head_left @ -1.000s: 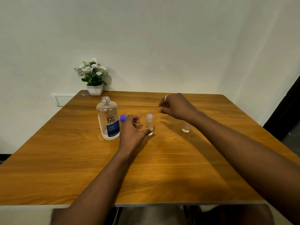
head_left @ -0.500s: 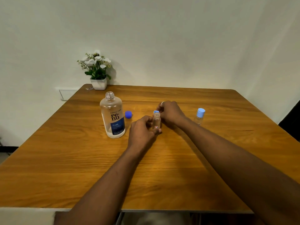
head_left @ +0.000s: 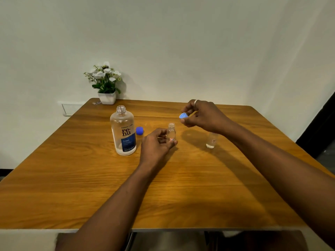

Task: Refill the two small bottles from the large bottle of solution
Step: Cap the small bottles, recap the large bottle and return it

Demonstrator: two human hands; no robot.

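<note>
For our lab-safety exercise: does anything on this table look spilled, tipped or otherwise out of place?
Nothing stands out. The large bottle and both small bottles stand upright, and the table shows no spill.

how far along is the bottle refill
Done: large clear solution bottle is open, its dark blue cap on the table. In hand: left hand steadies the uncapped small clear bottle; right hand holds its light blue cap. Left: pouring, plus the second small bottle.

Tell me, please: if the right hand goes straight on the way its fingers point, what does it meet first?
Probably nothing near: the right hand, holding the light blue cap, points left above the table; the large bottle lies roughly that way, though depth is unclear.
</note>
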